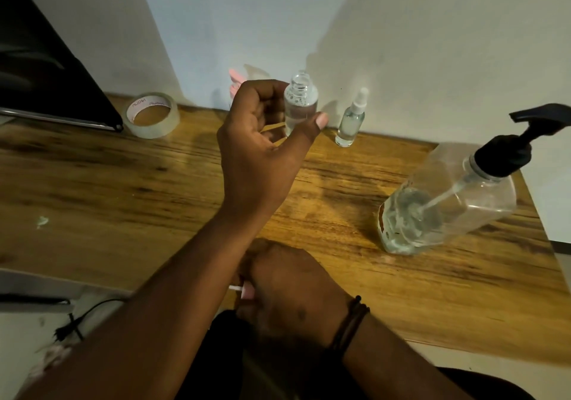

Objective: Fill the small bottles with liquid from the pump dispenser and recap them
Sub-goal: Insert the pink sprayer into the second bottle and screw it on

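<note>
My left hand [262,128] is raised over the wooden table [123,183] and pinches a small clear bottle [300,103] between thumb and fingers. The bottle is upright, uncapped, with clear liquid inside. Near the table's front edge my right hand [287,288] is curled round a small spray cap whose thin white tube [234,288] sticks out to the left. A second small bottle [350,121] with a white spray cap stands by the wall. The large clear pump dispenser [448,202] with a black pump head stands at the right, a little liquid at its bottom.
A roll of clear tape [151,115] lies at the back left beside a dark flat device [46,75]. Something pink [234,80] shows behind my left hand against the wall. A black cable [80,316] lies on the floor at lower left.
</note>
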A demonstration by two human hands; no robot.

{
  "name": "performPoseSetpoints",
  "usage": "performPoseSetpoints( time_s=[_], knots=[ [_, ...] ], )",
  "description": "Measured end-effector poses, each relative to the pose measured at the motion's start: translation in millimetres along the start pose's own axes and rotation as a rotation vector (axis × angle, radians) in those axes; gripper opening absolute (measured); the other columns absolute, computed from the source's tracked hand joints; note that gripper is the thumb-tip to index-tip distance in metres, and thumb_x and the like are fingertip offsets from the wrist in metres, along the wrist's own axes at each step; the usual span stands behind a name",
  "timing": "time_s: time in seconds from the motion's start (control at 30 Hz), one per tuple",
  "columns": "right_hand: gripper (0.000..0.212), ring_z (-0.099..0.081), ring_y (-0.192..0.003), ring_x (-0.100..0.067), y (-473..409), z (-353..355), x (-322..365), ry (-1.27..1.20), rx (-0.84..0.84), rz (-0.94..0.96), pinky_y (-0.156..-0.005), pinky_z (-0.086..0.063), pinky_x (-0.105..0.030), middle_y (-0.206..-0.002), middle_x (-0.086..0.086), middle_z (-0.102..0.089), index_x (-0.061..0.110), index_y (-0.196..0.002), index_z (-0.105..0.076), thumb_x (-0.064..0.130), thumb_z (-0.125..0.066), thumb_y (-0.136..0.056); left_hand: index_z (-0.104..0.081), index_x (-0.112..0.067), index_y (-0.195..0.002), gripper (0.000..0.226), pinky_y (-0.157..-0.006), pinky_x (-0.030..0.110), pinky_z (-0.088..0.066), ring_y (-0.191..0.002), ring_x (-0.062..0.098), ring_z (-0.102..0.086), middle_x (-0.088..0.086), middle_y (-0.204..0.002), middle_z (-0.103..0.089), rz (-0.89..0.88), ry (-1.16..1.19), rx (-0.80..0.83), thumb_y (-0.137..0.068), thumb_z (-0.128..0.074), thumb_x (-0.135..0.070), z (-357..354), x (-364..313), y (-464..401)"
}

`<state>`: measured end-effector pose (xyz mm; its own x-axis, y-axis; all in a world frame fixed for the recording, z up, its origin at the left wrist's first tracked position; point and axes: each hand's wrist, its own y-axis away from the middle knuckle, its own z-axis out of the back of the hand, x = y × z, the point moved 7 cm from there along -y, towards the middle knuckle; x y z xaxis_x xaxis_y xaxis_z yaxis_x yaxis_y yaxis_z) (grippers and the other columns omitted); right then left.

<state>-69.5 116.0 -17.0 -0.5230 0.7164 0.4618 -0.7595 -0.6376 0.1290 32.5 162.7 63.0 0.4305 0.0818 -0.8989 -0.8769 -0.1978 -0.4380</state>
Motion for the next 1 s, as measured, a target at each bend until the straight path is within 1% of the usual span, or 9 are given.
performPoseSetpoints(
  time_s=[0.17, 0.37, 0.47, 0.57, 0.67, 0.73, 0.8, 0.87, 1.0],
  knots=[
    [0.009, -0.06, -0.095, -0.023, -3, 8, -11, -0.05, -0.053, -0.035, -0.074, -0.056, -0.043, -0.109, 0.001, -0.06, 0.021, -0.097, -0.061, 0.028, -0.064, -0.092, -0.06, -0.019, -0.109, 0.038, -0.083, 0.049, -0.063, -0.1, 0.023, -0.074, 0.0, -0.103, -0.073, 0.016, 0.005, 0.004, -0.083, -0.087, -0.016, -1, 1, 0],
    [0.021, -0.058, -0.089, -0.014, 2, 35, -52, -0.184, -0.25, -0.233, -0.078, -0.059, -0.039, -0.112, 0.005, -0.054, 0.024, -0.114, -0.061, 0.033, -0.065, -0.096, -0.061, -0.019, -0.112, 0.037, -0.086, 0.044, -0.063, -0.103, 0.019, -0.074, -0.004, -0.106, -0.073, 0.025, 0.003, 0.018, -0.085, -0.085, -0.015, -5, 2, 2],
    [0.019, -0.055, -0.085, -0.011, 5, 48, -71, -0.209, -0.385, -0.301, -0.073, -0.054, -0.029, -0.105, 0.006, -0.052, 0.021, -0.11, -0.064, 0.032, -0.068, -0.095, -0.061, -0.017, -0.115, 0.036, -0.088, 0.041, -0.063, -0.105, 0.017, -0.073, -0.006, -0.107, -0.074, 0.044, -0.002, 0.024, -0.086, -0.083, -0.014, -8, 3, 3],
    [0.012, -0.054, -0.084, -0.01, 10, 54, -83, -0.269, -0.538, -0.359, -0.068, -0.041, -0.018, -0.103, 0.007, -0.051, 0.018, -0.105, -0.067, 0.026, -0.069, -0.096, -0.062, -0.017, -0.116, 0.036, -0.088, 0.043, -0.063, -0.105, 0.017, -0.074, -0.003, -0.109, -0.075, 0.067, -0.006, 0.03, -0.087, -0.082, -0.014, -11, 5, 4],
    [0.013, -0.06, -0.085, -0.013, 14, 64, -87, -0.347, -0.677, -0.363, -0.071, -0.043, -0.015, -0.105, 0.003, -0.057, 0.014, -0.105, -0.071, 0.024, -0.066, -0.097, -0.062, -0.015, -0.118, 0.036, -0.087, 0.043, -0.063, -0.105, 0.017, -0.074, -0.001, -0.11, -0.075, 0.071, -0.018, 0.033, -0.088, -0.081, -0.013, -14, 0, 6],
    [0.016, -0.064, -0.085, -0.015, 19, 78, -89, -0.409, -0.791, -0.362, -0.074, -0.051, -0.02, -0.107, 0.002, -0.059, 0.012, -0.108, -0.074, 0.023, -0.068, -0.098, -0.062, -0.015, -0.117, 0.035, -0.085, 0.043, -0.063, -0.103, 0.017, -0.074, -0.001, -0.108, -0.075, 0.058, -0.01, 0.03, -0.088, -0.081, -0.011, -14, -9, 5],
    [0.02, -0.069, -0.084, -0.02, 26, 94, -89, -0.483, -0.916, -0.361, -0.073, -0.061, -0.034, -0.107, 0.002, -0.06, 0.013, -0.111, -0.074, 0.026, -0.071, -0.096, -0.063, -0.017, -0.117, 0.035, -0.085, 0.044, -0.063, -0.102, 0.017, -0.075, -0.003, -0.107, -0.075, 0.04, -0.012, 0.027, -0.088, -0.082, -0.012, -11, -21, 2],
    [0.021, -0.071, -0.086, -0.022, 35, 114, -85, -0.558, -1.032, -0.358, -0.07, -0.063, -0.042, -0.107, 0.006, -0.062, 0.016, -0.111, -0.074, 0.027, -0.074, -0.094, -0.062, -0.019, -0.118, 0.037, -0.087, 0.044, -0.063, -0.104, 0.017, -0.074, -0.004, -0.11, -0.074, 0.008, -0.027, 0.033, -0.088, -0.082, -0.014, -6, -41, -4],
    [0.024, -0.074, -0.085, -0.018, 54, 157, -58, -0.763, -1.189, -0.362, -0.074, -0.064, -0.042, -0.1, 0.008, -0.073, 0.019, -0.108, -0.073, 0.018, -0.084, -0.086, -0.063, -0.026, -0.119, 0.039, -0.087, 0.04, -0.064, -0.106, 0.013, -0.073, -0.01, -0.112, -0.074, -0.054, -0.062, 0.025, -0.086, -0.083, -0.022, 9, -94, -26]
  ],
)
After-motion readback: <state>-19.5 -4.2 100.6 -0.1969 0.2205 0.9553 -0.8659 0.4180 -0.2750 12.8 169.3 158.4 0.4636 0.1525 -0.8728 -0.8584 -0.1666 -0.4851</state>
